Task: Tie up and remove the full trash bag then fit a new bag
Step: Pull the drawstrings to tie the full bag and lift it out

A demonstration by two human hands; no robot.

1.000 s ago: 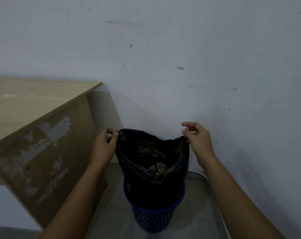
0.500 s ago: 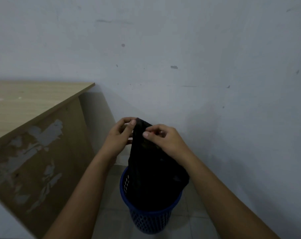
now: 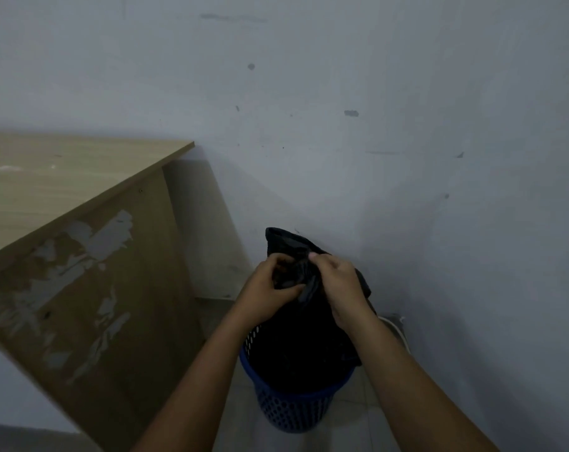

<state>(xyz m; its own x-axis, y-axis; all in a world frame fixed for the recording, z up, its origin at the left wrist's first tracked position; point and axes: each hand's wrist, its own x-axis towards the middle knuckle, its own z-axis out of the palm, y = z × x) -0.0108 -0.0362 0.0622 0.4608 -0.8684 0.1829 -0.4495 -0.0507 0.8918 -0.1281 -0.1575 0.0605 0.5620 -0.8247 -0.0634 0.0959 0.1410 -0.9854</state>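
A black trash bag (image 3: 296,340) stands in a blue perforated bin (image 3: 293,406) on the floor by the wall. Its top is gathered into a bunch, with a loose flap sticking up behind my fingers. My left hand (image 3: 270,288) grips the gathered plastic from the left. My right hand (image 3: 338,282) pinches the same bunch from the right, fingers curled round a twisted strand. The two hands nearly touch above the bin. The trash inside is hidden by the closed plastic.
A worn wooden desk (image 3: 81,203) with peeling side panel stands to the left of the bin. A grey wall (image 3: 407,158) rises right behind the bin. Pale floor tiles (image 3: 368,419) show around the bin's base.
One second ago the bag's mouth was held wide apart. My hands came together, closing the mouth, and have since dropped lower, bunching and twisting the top.
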